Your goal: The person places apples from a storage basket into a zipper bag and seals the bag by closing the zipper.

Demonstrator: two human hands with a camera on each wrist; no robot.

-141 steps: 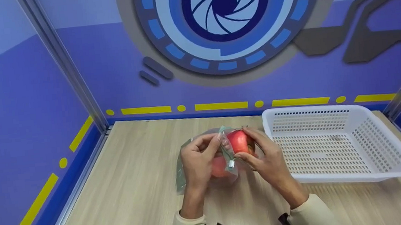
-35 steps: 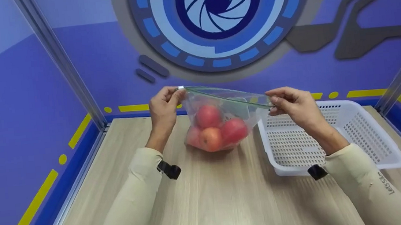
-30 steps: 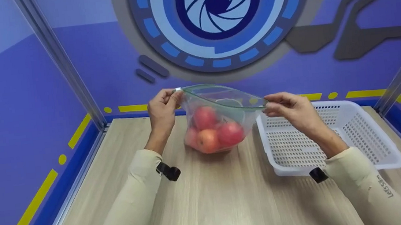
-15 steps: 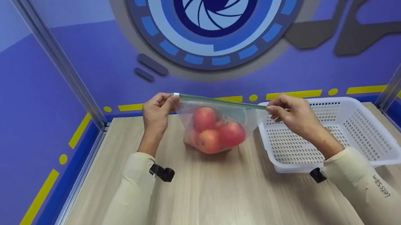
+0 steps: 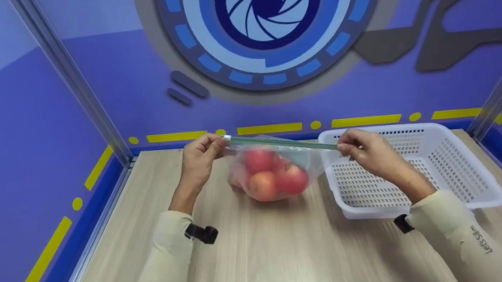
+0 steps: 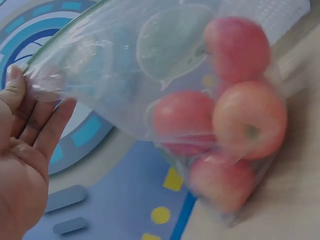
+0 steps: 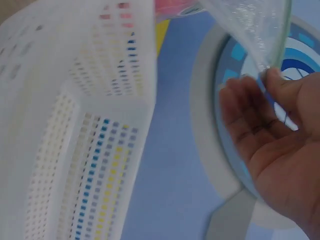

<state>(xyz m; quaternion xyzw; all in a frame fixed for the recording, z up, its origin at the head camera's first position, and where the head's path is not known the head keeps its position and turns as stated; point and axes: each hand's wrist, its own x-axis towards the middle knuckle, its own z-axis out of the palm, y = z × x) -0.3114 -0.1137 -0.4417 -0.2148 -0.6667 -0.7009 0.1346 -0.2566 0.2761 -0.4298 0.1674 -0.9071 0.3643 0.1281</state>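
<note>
Nearest the person, two cream sleeves reach forward over the bare wooden desk, a small black clip at each wrist.

Beyond them, toward the middle of the desk, the left hand pinches the left end of a clear zip bag between thumb and curled fingers, right at the small white slider on the green zip strip. In the left wrist view the thumb and fingers close on that corner of the plastic. The right hand pinches the opposite end of the strip, its fingers curled over the top edge; in the right wrist view the fingertips grip the film. Between the two hands the strip is drawn straight and taut, sloping slightly down to the right.

The bag hangs below the strip and holds several red apples bunched at its bottom, which rests on the desk. A pale printed shape shows on the plastic in the left wrist view.

Just right of the bag, near the desk's far right corner, stands a white perforated basket; the right hand is over its near-left corner.

Farthest off, along the desk's far edge, rises a purple wall with yellow dashes and a blue circular emblem.
</note>
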